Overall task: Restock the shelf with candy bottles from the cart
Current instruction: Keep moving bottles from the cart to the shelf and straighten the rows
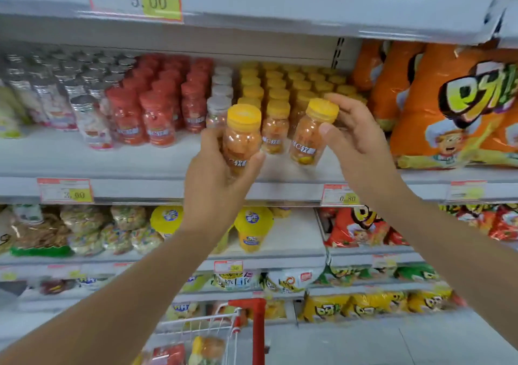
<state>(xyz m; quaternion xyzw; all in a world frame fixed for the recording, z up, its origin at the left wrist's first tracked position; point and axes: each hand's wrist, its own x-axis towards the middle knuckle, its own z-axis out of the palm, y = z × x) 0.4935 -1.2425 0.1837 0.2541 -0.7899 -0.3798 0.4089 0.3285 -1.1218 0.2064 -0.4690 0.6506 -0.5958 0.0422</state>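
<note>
Supermarket shelving fills the frame, with the stocked shelf (168,165) running across the middle.

Centre: the left hand (215,179) wraps its fingers round the body of an upright yellow-capped bottle (242,137), held just before the shelf edge.

Right of centre: the right hand (353,140) pinches a second bottle (311,135) at the cap between thumb and fingers. This bottle is tilted, cap toward the right, its base low over the shelf front; contact with the board cannot be made out.

Between the two stands a front-row bottle (276,126), heading the yellow-capped rows (283,84). Red-capped bottles (157,107) lie to the left and orange snack bags (448,107) to the right.

Lower centre: the cart (258,322).

Probable hazards: a pinch at the cap alone gives little control of a tilted bottle. It may swing or slip, toppling the front-row bottle into its neighbours. Setting both bottles down at once in such narrow gaps risks a knuckle brushing the rows.
</note>
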